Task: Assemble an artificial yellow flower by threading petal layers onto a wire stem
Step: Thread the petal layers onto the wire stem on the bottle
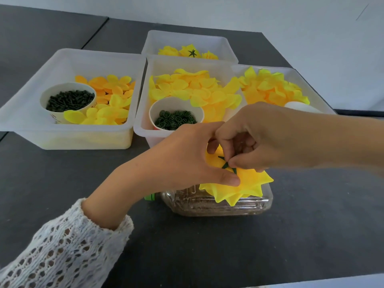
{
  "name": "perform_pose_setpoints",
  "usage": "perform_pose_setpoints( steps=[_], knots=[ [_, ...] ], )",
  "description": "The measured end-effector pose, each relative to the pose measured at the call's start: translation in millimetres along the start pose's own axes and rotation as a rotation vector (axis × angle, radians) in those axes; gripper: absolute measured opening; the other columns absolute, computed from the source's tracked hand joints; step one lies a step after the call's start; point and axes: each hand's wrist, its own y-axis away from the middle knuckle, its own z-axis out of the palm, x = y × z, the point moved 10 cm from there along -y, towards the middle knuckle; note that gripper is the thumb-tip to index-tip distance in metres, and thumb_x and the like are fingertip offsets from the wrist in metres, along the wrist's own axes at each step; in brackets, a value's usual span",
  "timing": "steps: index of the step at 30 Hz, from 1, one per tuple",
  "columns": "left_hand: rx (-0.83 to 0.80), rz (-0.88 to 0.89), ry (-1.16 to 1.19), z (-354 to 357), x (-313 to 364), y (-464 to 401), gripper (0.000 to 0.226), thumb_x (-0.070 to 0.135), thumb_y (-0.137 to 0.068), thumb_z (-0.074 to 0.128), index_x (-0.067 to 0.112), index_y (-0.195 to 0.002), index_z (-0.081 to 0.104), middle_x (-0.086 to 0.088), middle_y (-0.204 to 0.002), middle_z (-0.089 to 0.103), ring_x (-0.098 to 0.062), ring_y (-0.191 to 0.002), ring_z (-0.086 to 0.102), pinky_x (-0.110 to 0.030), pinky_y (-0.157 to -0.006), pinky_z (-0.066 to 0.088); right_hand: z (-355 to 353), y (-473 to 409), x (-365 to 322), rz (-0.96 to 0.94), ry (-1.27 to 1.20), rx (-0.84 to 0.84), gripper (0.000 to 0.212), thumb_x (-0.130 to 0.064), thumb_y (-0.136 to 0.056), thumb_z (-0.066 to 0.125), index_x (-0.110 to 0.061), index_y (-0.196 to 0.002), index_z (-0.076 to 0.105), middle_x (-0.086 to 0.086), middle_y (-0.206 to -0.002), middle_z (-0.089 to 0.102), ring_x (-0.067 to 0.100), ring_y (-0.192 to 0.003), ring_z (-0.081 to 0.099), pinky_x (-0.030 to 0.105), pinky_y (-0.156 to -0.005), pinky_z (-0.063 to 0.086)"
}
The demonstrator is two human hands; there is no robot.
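Green calyx going onto the back of a yellow flower

The left hand [187,161] grips the layered yellow fabric flower [247,186] over a clear plastic jar [218,204] on the dark tabletop [311,225], while the right hand [259,138] pinches the small green star-shaped calyx [226,165] at its centre. The petals look light, soft and easily creased, so it is best held near the middle, not by the tips.

Four bins [68,134] are sitting on the tabletop [207,246]; a cup [67,88] is standing in the left one, and a bottle [218,204] is lying before them.
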Motion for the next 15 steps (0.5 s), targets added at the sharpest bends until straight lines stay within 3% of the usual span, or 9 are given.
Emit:
perform_pose_setpoints(
  steps=[5,9,12,15],
  knots=[
    [-0.018,-0.003,0.013,3,-2,0,0.040,0.045,-0.064,0.087,0.026,-0.087,0.061,-0.003,-0.092,0.064,-0.018,-0.080,0.054,-0.045,-0.074,0.048,6,-1,3,-0.014,-0.012,-0.007,0.020,-0.012,-0.079,0.067,-0.022,-0.065,0.058,-0.010,-0.048,0.055,0.005,-0.043,0.055,0.010,-0.044,0.037],
    [-0.019,0.010,-0.023,2,-5,-1,0.044,0.047,-0.063,0.087,0.024,-0.090,0.061,0.001,-0.087,0.061,-0.018,-0.075,0.051,-0.045,-0.070,0.046,6,-2,5,-0.020,0.007,0.020,0.022,-0.011,-0.079,0.069,-0.022,-0.063,0.058,-0.012,-0.049,0.052,0.005,-0.044,0.050,0.010,-0.045,0.035],
    [0.004,0.027,0.003,-11,-9,4,0.042,0.054,-0.064,0.083,0.035,-0.095,0.061,0.015,-0.076,0.046,-0.006,-0.067,0.042,-0.027,-0.064,0.039,7,1,3,-0.025,0.025,0.051,0.020,-0.011,-0.079,0.069,-0.022,-0.065,0.060,-0.014,-0.051,0.052,0.004,-0.049,0.051,0.010,-0.049,0.037],
    [0.138,0.056,0.052,-41,-11,11,0.031,0.056,-0.074,0.072,0.038,-0.099,0.064,0.015,-0.075,0.043,-0.006,-0.068,0.042,-0.018,-0.064,0.036,5,3,0,-0.024,0.041,0.062,0.019,-0.011,-0.080,0.069,-0.022,-0.066,0.062,-0.014,-0.055,0.055,0.003,-0.054,0.054,0.008,-0.055,0.039]
  ],
)
